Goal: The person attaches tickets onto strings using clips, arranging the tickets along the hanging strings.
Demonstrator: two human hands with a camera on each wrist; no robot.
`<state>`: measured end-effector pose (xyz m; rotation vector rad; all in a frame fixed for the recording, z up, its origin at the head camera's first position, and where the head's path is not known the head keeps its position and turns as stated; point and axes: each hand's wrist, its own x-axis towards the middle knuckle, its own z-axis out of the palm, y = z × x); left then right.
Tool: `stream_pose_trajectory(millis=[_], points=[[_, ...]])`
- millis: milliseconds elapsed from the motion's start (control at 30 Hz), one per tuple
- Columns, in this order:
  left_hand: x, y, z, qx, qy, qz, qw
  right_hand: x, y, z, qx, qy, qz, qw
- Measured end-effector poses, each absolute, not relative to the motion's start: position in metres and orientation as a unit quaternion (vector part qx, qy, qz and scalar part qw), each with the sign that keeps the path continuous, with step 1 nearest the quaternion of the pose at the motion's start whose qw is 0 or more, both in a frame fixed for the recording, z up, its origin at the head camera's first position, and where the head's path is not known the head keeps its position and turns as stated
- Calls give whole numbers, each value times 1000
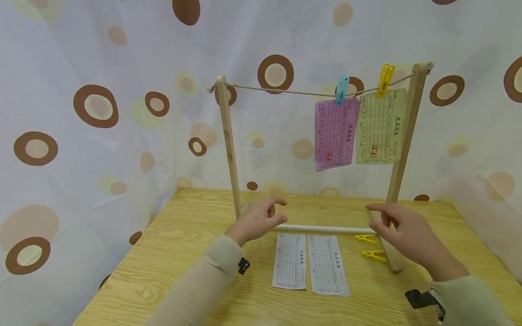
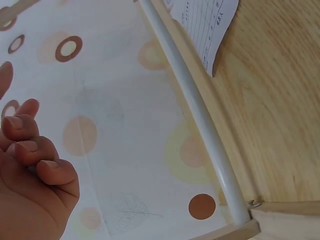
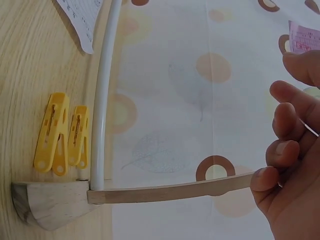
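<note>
My left hand (image 1: 257, 219) hovers near the left post of a wooden frame, its fingers loosely bent and nothing held. Close to the right post, my right hand (image 1: 401, 231) is also bare, fingers loosely curled. Two white printed slips lie side by side on the table: a left slip (image 1: 290, 261) and a right slip (image 1: 327, 265). Right of them are two yellow clothespins, a far one (image 1: 365, 239) and a near one (image 1: 374, 256). From the frame's string (image 1: 281, 91) hang a pink slip (image 1: 336, 133) under a blue clothespin (image 1: 342, 90) and a yellow slip (image 1: 381, 127) under a yellow clothespin (image 1: 385, 80).
The frame has a left post (image 1: 229, 145), a right post (image 1: 407, 136) and a white bar (image 1: 326, 229) low between them. It stands on a wood-grain table (image 1: 163, 253). Behind hangs a white sheet with brown circles (image 1: 155, 163).
</note>
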<state>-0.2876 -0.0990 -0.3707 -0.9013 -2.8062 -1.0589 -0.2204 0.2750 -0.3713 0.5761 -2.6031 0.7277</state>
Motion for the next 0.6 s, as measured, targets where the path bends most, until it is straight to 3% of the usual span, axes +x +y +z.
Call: stream_pose_trajectory(millis=[600], points=[[-284,-99,-421,-240,-874,-420,-35,-222,283,-403,187,-926,289,152]])
